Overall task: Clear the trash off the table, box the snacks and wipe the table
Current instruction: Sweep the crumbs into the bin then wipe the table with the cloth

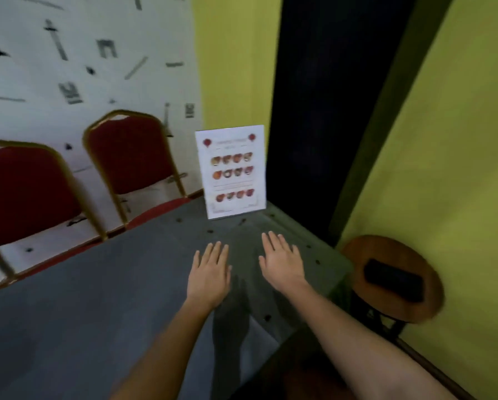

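Hovering flat over smooth grey table [97,298], left hand [210,272] and right hand [282,264].

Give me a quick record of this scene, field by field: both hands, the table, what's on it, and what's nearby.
table: grey top, small dark specks scattered on it
left hand: palm down over the table, fingers straight, holding nothing
right hand: palm down, fingers straight, holding nothing
menu card: upright at the table's far corner
chairs: two red, gold-framed, along the far side
stool: round, wooden, right of the table, dark object on it
snacks, box, cloth: none in view
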Action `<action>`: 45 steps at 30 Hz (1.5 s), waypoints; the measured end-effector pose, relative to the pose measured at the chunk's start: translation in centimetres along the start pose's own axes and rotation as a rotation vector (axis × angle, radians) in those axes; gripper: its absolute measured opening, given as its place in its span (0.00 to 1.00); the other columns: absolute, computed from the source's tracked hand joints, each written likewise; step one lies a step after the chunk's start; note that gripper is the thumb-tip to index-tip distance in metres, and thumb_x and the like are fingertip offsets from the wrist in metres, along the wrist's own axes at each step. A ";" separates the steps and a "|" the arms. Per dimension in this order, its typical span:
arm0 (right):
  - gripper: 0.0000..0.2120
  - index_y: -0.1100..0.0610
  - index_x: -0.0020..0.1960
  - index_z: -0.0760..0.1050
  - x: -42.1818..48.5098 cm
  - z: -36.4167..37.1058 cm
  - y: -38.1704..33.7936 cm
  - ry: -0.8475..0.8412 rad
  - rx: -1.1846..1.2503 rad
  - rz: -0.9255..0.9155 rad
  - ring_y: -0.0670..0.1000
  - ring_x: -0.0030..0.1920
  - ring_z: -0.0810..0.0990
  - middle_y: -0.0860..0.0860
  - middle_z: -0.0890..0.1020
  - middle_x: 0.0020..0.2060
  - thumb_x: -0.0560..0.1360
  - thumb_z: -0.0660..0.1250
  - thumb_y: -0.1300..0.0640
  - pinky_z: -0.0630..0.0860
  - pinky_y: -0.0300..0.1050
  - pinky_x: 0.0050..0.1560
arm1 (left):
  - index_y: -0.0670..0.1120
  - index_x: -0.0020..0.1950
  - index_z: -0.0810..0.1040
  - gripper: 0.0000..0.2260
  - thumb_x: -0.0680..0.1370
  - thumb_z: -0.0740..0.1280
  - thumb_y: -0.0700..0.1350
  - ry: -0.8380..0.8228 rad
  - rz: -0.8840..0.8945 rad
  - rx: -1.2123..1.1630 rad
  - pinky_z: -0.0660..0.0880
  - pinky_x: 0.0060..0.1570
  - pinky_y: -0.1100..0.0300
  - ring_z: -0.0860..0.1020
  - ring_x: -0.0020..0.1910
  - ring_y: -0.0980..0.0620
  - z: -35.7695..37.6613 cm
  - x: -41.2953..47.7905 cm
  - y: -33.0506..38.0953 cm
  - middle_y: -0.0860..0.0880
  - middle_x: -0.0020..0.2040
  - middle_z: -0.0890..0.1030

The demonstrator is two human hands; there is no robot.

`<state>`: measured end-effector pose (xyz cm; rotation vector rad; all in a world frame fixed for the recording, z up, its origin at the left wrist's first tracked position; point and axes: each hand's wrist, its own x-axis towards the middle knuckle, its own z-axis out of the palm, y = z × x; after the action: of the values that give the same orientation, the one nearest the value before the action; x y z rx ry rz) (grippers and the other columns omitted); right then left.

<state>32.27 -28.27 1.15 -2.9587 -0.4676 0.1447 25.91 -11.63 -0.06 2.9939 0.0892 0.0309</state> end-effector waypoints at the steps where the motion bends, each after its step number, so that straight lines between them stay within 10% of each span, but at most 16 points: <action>1: 0.29 0.54 0.78 0.46 -0.3 -0.1 1.9 0.005 0.003 0.054 0.52 0.77 0.49 0.50 0.51 0.78 0.81 0.51 0.47 0.53 0.56 0.74 | 0.46 0.78 0.51 0.26 0.81 0.42 0.54 -0.018 0.046 -0.001 0.43 0.74 0.49 0.48 0.77 0.48 0.4 0.9 1.5 0.47 0.78 0.52; 15: 0.30 0.53 0.79 0.44 -8.1 -0.2 21.8 -0.062 0.001 0.619 0.54 0.77 0.47 0.51 0.46 0.78 0.81 0.49 0.46 0.56 0.58 0.73 | 0.45 0.78 0.48 0.35 0.73 0.32 0.56 -0.159 0.650 0.068 0.42 0.74 0.47 0.46 0.77 0.46 5.5 8.4 19.9 0.45 0.79 0.49; 18: 0.30 0.54 0.79 0.42 -8.2 0.1 25.0 -0.094 0.011 0.662 0.54 0.77 0.46 0.51 0.45 0.78 0.82 0.49 0.46 0.55 0.57 0.73 | 0.46 0.78 0.45 0.26 0.82 0.43 0.53 -0.190 0.695 0.105 0.42 0.74 0.46 0.44 0.77 0.47 7.0 9.6 23.1 0.45 0.79 0.46; 35: 0.35 0.53 0.78 0.39 -1.8 7.1 39.8 -0.329 0.015 0.410 0.53 0.77 0.42 0.50 0.42 0.78 0.79 0.56 0.47 0.49 0.58 0.74 | 0.43 0.77 0.42 0.28 0.82 0.51 0.50 -0.464 0.600 0.197 0.45 0.74 0.48 0.48 0.77 0.47 19.3 17.5 35.9 0.45 0.79 0.46; 41: 0.36 0.52 0.78 0.40 -0.4 7.1 40.5 -0.260 -0.011 0.286 0.53 0.77 0.47 0.50 0.48 0.78 0.79 0.58 0.48 0.48 0.61 0.74 | 0.40 0.76 0.53 0.22 0.82 0.48 0.41 -0.341 0.622 0.211 0.49 0.74 0.48 0.56 0.76 0.46 19.1 18.3 36.9 0.42 0.77 0.58; 45: 0.32 0.53 0.78 0.51 1.1 5.8 39.6 -0.165 0.046 0.211 0.49 0.76 0.55 0.49 0.59 0.76 0.78 0.60 0.51 0.49 0.56 0.74 | 0.47 0.58 0.80 0.21 0.73 0.53 0.44 -0.168 0.682 0.151 0.72 0.62 0.51 0.79 0.60 0.52 16.9 19.4 35.3 0.49 0.56 0.83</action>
<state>44.46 -64.47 -10.76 -2.9568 -0.1654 0.4183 47.69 -47.77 -11.27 2.9947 -0.9780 -0.1575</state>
